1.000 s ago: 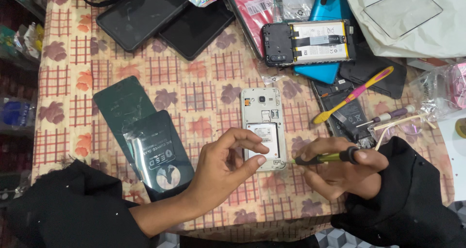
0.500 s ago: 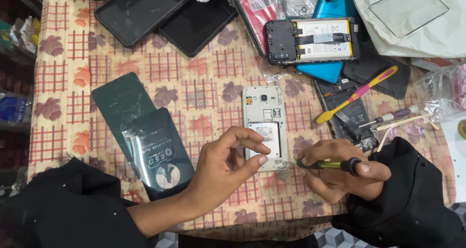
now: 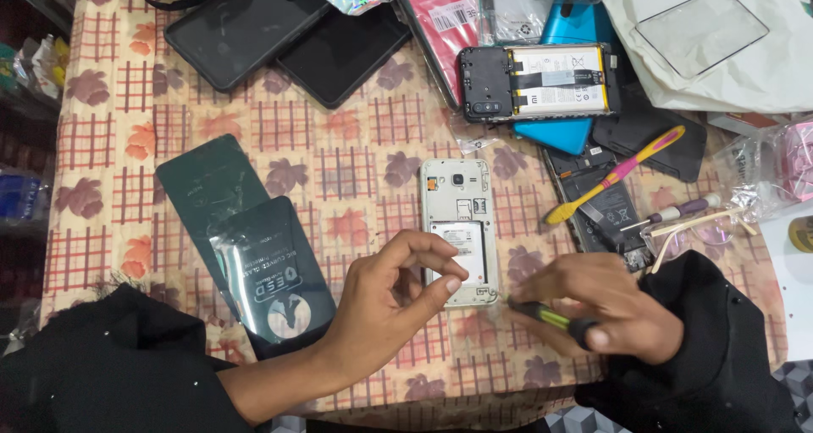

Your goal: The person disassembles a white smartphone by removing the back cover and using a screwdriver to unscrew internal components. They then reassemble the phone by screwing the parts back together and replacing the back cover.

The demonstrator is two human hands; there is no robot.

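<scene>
Left hand (image 3: 394, 302): reaches in from the near left, thumb and forefinger pinched together at the near left edge of an opened white phone (image 3: 459, 225) lying back-up mid-table. Right hand (image 3: 605, 310): curled, fingers clamped round a green-and-black screwdriver (image 3: 550, 317), tip at the phone's near right corner. Checked tablecloth (image 3: 339, 158) beneath
</scene>
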